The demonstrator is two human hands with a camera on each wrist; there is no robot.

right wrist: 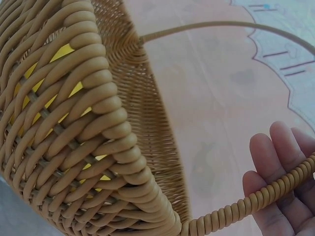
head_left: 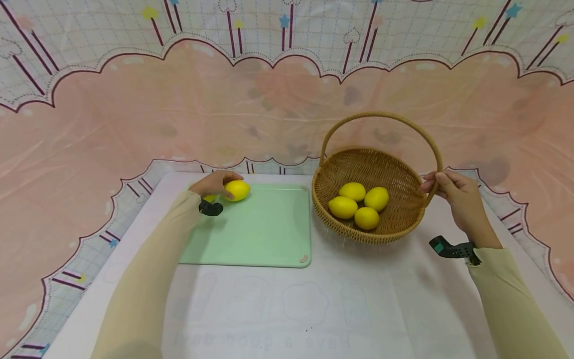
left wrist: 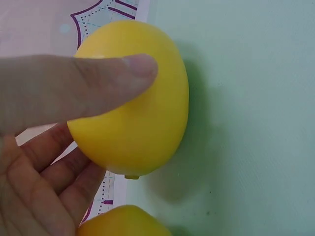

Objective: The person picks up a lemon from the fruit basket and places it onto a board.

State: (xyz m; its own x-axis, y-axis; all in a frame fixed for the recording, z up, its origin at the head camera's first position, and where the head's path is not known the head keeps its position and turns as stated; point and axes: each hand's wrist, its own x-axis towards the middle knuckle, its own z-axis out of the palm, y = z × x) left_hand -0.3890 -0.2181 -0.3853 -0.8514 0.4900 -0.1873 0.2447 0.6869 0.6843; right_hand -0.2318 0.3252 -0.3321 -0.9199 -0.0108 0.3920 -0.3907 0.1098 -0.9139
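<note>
My left hand (head_left: pixel 214 184) grips a yellow lemon (head_left: pixel 238 190) over the back left part of a green cutting board (head_left: pixel 260 229). In the left wrist view the thumb (left wrist: pixel 113 83) lies across this lemon and the other fingers curl behind it. Close by, partly hidden under the hand in the head view, is a second lemon (left wrist: pixel 123 223). My right hand (head_left: pixel 464 199) holds the wrapped handle (right wrist: pixel 251 202) of a wicker basket (head_left: pixel 403 219) near its right base. The basket leans with its mouth toward me, and several lemons (head_left: pixel 366 218) lie inside.
A white table (head_left: pixel 251 309) with faint printed outlines carries the board and basket, which stand side by side. Behind it hangs a peach and white patterned cloth (head_left: pixel 224 109). The basket's tall handle arches above its rim.
</note>
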